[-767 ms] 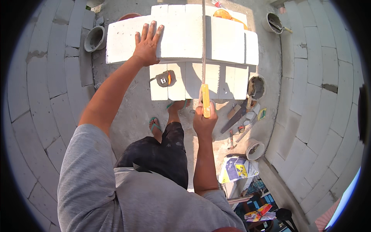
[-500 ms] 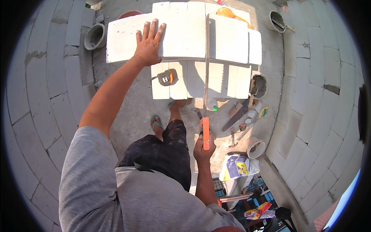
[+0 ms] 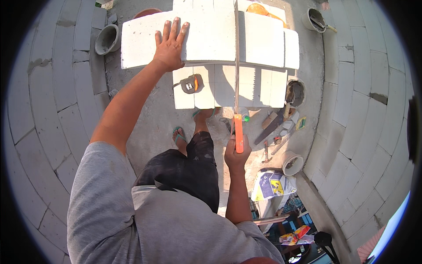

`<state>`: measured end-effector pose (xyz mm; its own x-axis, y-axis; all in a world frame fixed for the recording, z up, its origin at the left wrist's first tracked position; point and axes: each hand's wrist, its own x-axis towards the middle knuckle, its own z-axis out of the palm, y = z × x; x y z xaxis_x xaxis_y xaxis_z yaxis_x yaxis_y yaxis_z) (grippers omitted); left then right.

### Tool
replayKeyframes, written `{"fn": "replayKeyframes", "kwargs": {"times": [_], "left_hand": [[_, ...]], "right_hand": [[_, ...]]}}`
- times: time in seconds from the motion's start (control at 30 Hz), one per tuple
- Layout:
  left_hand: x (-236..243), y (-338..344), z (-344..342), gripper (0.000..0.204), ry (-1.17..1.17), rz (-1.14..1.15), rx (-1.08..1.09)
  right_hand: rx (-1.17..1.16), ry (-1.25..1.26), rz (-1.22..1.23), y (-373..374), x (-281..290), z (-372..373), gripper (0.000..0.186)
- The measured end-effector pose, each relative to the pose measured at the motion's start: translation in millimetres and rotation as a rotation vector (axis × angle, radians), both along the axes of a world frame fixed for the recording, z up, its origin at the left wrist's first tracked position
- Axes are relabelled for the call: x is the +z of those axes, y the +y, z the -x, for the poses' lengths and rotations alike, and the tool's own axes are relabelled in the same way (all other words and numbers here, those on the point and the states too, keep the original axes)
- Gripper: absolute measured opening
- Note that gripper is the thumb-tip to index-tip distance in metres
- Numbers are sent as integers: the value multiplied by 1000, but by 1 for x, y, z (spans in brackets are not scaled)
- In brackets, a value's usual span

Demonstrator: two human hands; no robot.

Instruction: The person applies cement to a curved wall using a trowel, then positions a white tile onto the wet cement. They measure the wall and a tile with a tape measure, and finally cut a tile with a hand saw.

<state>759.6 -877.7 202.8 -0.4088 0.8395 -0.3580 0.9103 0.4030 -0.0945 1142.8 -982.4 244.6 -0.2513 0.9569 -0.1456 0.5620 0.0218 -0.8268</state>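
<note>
My right hand (image 3: 238,152) grips the orange handle of a hand saw (image 3: 237,83). Its long blade runs away from me across a white block (image 3: 202,42), standing edge-on at a line in the block right of its middle. How deep the teeth sit there I cannot tell. My left hand (image 3: 169,47) lies flat on the block's left part, fingers spread. The block rests across a stack of more white blocks (image 3: 204,100), whose near ends carry a black and orange tape measure (image 3: 190,84). The saw's toothed shadow falls on those lower blocks.
Mortar buckets stand at the left (image 3: 108,40), far right (image 3: 314,21) and right of the stack (image 3: 295,93). Another saw (image 3: 269,130), a hammer (image 3: 266,152) and a plastic bottle (image 3: 244,115) lie on the floor. Block walls (image 3: 351,110) rise on both sides. A bag (image 3: 273,185) lies lower right.
My right hand has pushed the saw away from me, its blade sliding farther across the block. My left hand stays flat on the block.
</note>
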Motion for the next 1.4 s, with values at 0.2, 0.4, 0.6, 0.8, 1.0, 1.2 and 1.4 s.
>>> {"fn": "replayKeyframes", "kwargs": {"times": [0.2, 0.4, 0.6, 0.8, 1.0, 1.2, 1.4], "left_hand": [[3, -5, 5, 151, -53, -32, 13], [6, -2, 3, 150, -28, -13, 7], [9, 1, 0, 151, -45, 51, 22], [12, 1, -2, 151, -36, 37, 25], [6, 4, 3, 149, -49, 21, 25], [9, 2, 4, 150, -35, 34, 35], [2, 1, -1, 152, -46, 37, 36]], "right_hand": [[-11, 70, 10, 41, 10, 38, 12], [-45, 28, -16, -17, 15, -5, 5], [-19, 60, 35, 50, 4, 43, 13], [-65, 33, 4, -14, 15, 0, 13], [-29, 61, 55, 48, 2, 45, 14], [-34, 6, -35, -29, 18, -8, 9], [-69, 68, 39, 36, 2, 37, 15]]}}
